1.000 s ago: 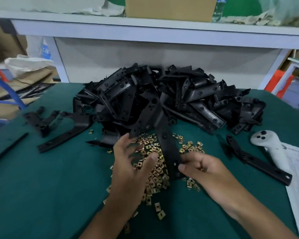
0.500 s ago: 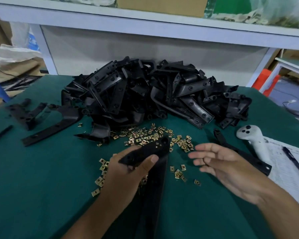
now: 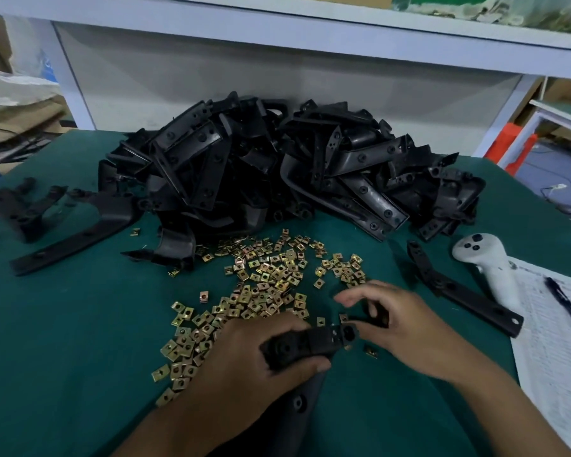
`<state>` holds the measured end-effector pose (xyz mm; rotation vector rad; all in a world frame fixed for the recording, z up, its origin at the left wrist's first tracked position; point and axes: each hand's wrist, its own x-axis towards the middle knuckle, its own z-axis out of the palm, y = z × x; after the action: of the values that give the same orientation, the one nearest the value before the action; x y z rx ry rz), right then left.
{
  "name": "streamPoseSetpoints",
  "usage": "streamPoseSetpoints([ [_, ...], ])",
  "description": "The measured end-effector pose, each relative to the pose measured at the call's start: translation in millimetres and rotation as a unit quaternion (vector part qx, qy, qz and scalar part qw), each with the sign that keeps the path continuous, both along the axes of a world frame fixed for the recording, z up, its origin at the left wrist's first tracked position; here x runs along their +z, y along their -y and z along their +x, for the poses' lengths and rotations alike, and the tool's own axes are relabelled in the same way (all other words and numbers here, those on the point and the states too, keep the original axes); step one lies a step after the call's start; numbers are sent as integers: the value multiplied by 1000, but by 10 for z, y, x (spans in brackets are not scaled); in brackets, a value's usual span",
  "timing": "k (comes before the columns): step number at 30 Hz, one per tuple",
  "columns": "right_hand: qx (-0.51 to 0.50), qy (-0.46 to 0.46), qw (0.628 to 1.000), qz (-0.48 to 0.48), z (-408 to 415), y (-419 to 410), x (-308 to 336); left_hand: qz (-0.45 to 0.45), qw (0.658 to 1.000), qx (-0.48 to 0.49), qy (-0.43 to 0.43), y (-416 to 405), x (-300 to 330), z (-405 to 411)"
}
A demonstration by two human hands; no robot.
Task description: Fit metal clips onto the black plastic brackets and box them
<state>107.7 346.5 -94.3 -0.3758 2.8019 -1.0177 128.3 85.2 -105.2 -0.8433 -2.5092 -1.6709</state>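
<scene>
Green cloth covers the table point(image 3: 63, 324), brass clips point(image 3: 264, 285) scattered before the bracket heap point(image 3: 277, 166). Left hand point(image 3: 244, 357) grips a black bracket point(image 3: 305, 344) near its end; right hand point(image 3: 406, 328) pinches that end.

held bracket point(image 3: 305, 344) partly hidden under left hand point(image 3: 244, 367), right hand point(image 3: 406, 328) fingertips motion-blurred

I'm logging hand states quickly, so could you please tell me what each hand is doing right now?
Left hand: grips the black bracket.
Right hand: fingers loosely curled at the bracket's end; any pinch cannot be told.
</scene>
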Motion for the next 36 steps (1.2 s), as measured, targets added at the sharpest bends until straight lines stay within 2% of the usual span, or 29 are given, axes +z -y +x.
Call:
streamPoseSetpoints([
  [5,17,-49,998,41,5,40,-34,-22,1000,-4,-8,-13,18,-6],
  [11,-41,-95,989,-106,38,127,-15,20,999,7,37,8,10,-8],
  [14,-54,-103,982,-148,54,168,15,29,998,16,51,13,23,-12],
  [20,-35,-44,963,-264,112,241,115,12,999,18,43,16,15,-4],
  [26,-41,-38,964,-259,175,320,174,18,998,2,60,20,6,0],
  [30,-29,0,944,-328,205,363,208,33,994,-30,98,25,31,22],
  [36,-40,36,926,-375,232,367,262,11,994,-44,97,14,66,19],
])
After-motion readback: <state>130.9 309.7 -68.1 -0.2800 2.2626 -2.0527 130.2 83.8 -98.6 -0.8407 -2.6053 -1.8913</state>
